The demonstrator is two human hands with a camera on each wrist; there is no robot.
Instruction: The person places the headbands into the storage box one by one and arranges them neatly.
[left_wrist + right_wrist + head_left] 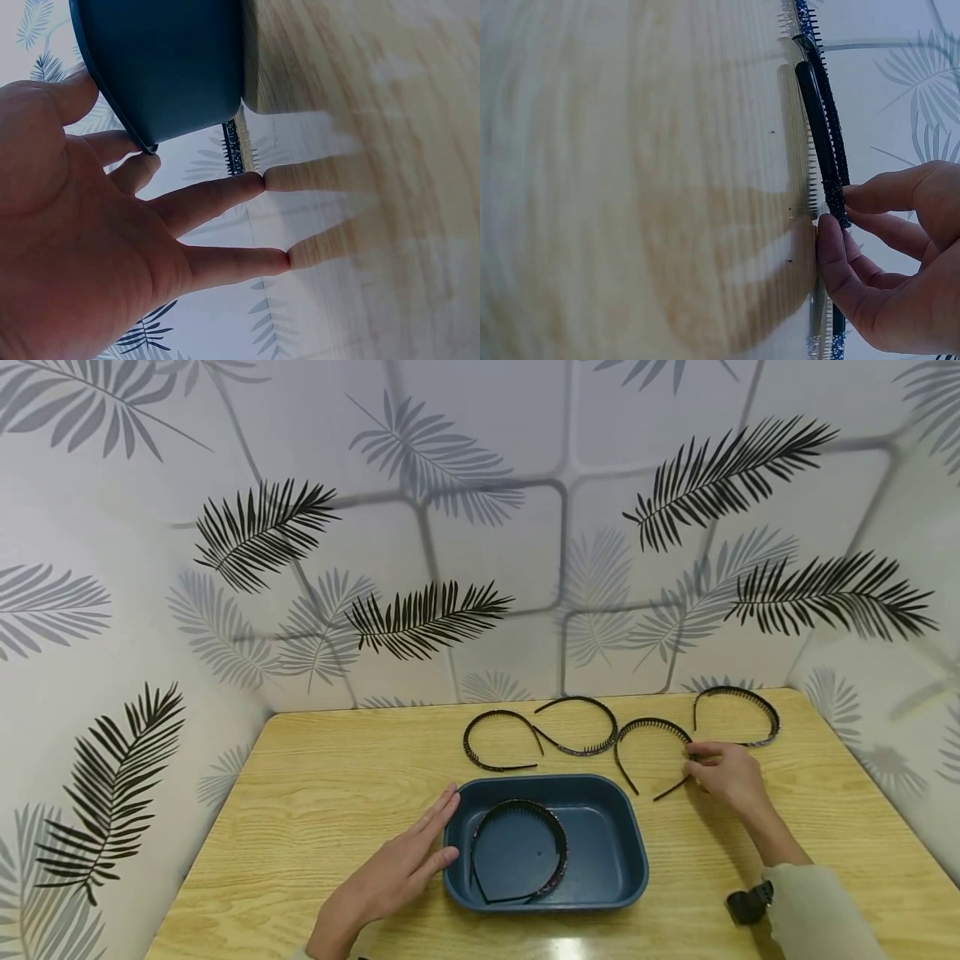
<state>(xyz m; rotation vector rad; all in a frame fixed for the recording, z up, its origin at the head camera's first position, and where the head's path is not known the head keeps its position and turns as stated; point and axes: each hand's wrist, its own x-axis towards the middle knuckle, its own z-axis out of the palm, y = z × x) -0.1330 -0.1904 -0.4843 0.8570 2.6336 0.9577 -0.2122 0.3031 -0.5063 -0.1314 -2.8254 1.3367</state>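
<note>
My right hand (729,774) pinches a black toothed headband (655,722) by its right side, between thumb and fingers. In the right wrist view, the fingertips (831,232) hold the headband's speckled part close over the table. My left hand (397,870) rests against the left end of a dark blue tub (637,852), fingers extended and thumb apart. The left wrist view shows two spread fingers (225,266) reaching down to the tabletop beside the tub. Inside the tub's left half lies a dark headband (562,839) with a patterned side.
Behind the tub lie a small headband (467,745) and another (613,722) that meets the held one in this view. A further headband (775,720) lies at the back right, beyond my right hand. The wood-grain table (322,793) ends at a leaf-patterned backdrop (510,568).
</note>
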